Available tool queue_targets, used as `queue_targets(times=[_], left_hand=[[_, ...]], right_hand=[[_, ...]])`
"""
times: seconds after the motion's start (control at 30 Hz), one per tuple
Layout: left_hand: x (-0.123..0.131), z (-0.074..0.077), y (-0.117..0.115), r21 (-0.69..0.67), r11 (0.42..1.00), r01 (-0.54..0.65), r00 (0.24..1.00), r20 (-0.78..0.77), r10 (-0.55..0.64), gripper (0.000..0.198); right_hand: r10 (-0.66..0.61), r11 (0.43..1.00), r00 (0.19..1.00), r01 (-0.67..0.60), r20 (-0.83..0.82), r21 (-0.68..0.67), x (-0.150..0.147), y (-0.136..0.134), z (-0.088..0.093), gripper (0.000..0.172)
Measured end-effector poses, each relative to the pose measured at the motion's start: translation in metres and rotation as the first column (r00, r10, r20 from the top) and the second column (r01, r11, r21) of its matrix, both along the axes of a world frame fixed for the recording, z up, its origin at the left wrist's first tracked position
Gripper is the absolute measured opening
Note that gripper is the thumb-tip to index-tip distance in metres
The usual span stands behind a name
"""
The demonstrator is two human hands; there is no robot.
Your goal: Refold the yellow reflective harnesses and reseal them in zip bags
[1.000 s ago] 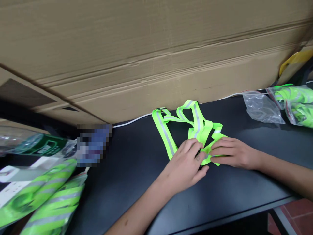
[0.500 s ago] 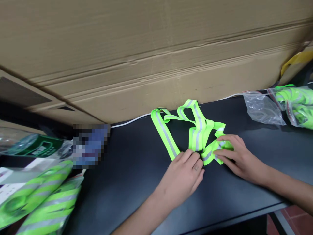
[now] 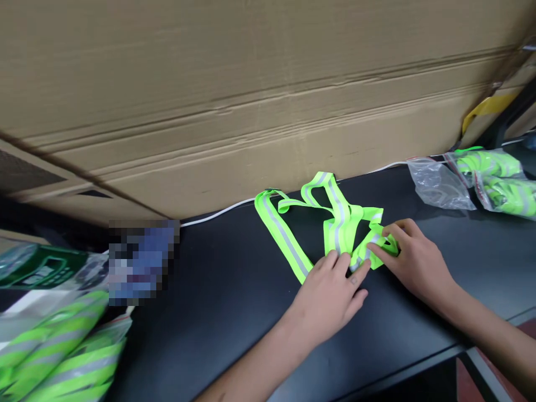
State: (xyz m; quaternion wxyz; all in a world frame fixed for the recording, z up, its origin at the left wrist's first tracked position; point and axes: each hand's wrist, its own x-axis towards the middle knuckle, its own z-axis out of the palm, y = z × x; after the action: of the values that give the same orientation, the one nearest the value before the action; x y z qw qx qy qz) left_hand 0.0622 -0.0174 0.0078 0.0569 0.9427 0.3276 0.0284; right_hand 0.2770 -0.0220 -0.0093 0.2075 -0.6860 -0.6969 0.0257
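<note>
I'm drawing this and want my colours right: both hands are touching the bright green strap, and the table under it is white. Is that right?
Not quite: the table is black, not white, as the head view shows. The left hand and right hand are both touching the bright green strap.

Your 1 camera sat on your head, looking forward and steeply down over the dark tabletop (image 3: 218, 301) to the cardboard (image 3: 268, 84) behind, near enough that your left hand (image 3: 330, 296) and right hand (image 3: 414, 257) lay mid-view, below centre.
</note>
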Motion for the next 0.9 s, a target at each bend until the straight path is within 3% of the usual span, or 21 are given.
queue_targets(times=[0.17, 0.23, 0.33, 0.47, 0.53, 0.63, 0.73, 0.9], left_hand=[[0.0, -0.001, -0.001, -0.056, 0.998, -0.021, 0.999, 0.034, 0.023, 0.05], [-0.001, -0.001, -0.001, -0.077, 0.997, -0.018, 0.999, 0.047, 0.022, 0.05], [-0.003, -0.001, -0.001, -0.102, 0.995, -0.006, 0.998, 0.064, 0.013, 0.048], [-0.006, 0.0, 0.001, -0.137, 0.991, 0.013, 0.997, 0.083, -0.002, 0.048], [-0.006, 0.0, 0.003, -0.153, 0.988, 0.018, 0.996, 0.088, -0.005, 0.048], [-0.005, -0.001, 0.004, -0.168, 0.985, 0.026, 0.995, 0.103, -0.008, 0.048], [-0.005, -0.002, 0.004, -0.176, 0.984, 0.031, 0.992, 0.13, -0.008, 0.049], [-0.008, -0.001, 0.007, -0.202, 0.978, 0.054, 0.985, 0.173, -0.019, 0.041]], right_hand=[[0.017, 0.999, 0.999, -0.019, -0.051, -0.05, 0.002, 0.003, 0.002, 0.026], [-0.054, 0.993, 0.991, 0.04, -0.122, -0.111, 0.003, 0.006, 0.003, 0.022], [-0.174, 0.97, 0.961, 0.13, -0.215, -0.205, 0.002, 0.011, 0.007, 0.038], [-0.154, 0.928, 0.966, 0.069, -0.209, -0.367, -0.002, 0.015, 0.014, 0.025], [-0.176, 0.942, 0.969, 0.114, -0.175, -0.317, -0.008, 0.012, 0.012, 0.02], [-0.16, 0.982, 0.977, 0.143, -0.142, -0.126, -0.02, 0.005, 0.006, 0.013], [-0.042, 0.999, 0.986, 0.045, -0.162, 0.016, -0.031, -0.002, 0.003, 0.015], [0.149, 0.981, 0.969, -0.12, -0.196, 0.151, -0.03, 0.001, 0.004, 0.023]])
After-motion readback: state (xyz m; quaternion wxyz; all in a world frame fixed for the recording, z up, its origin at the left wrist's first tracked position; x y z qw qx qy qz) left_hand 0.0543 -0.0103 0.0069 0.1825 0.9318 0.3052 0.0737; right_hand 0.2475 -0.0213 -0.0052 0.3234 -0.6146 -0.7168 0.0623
